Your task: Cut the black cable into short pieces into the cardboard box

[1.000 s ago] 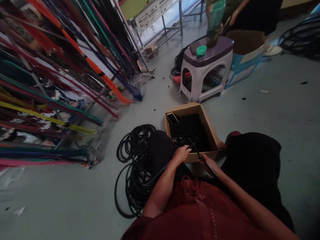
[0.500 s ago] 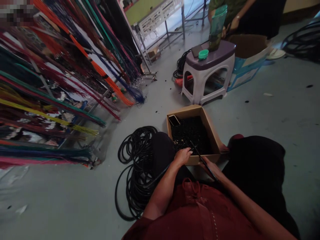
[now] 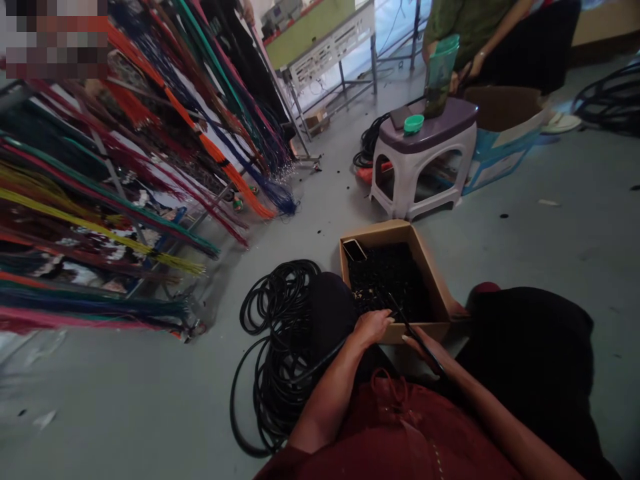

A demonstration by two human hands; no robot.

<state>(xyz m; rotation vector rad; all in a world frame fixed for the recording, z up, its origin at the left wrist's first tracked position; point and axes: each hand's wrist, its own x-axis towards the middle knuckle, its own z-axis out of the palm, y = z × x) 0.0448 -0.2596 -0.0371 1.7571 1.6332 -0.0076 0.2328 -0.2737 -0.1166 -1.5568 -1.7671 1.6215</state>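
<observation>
Over the near edge of a cardboard box (image 3: 434, 267), my left hand (image 3: 373, 327) is closed, its fingers pinching what looks like the end of a black hose. That hose runs past my left wrist from a loose coil of black hose (image 3: 273, 373) on the floor. My right hand (image 3: 425, 347) is wrapped around a long, thin dark tool (image 3: 400, 308), whose tip points into the box beside my left fingertips. I cannot make out the tool's exact kind. Many small black pieces (image 3: 395, 273) lie in the box, with a phone-like dark rectangle (image 3: 355, 250) at its far left corner.
A purple-topped stool (image 3: 450, 120) beyond the box bears a green-lidded jug (image 3: 440, 73) and a green cap (image 3: 413, 123). A blue carton (image 3: 500, 160) stands behind it, near another person. Racks of coloured cords (image 3: 200, 133) fill the left. More black hose (image 3: 607, 103) lies far right.
The whole view has shifted slightly, so things sit a little lower and further right. Both hands keep nearly the same pose over the box's near edge.
</observation>
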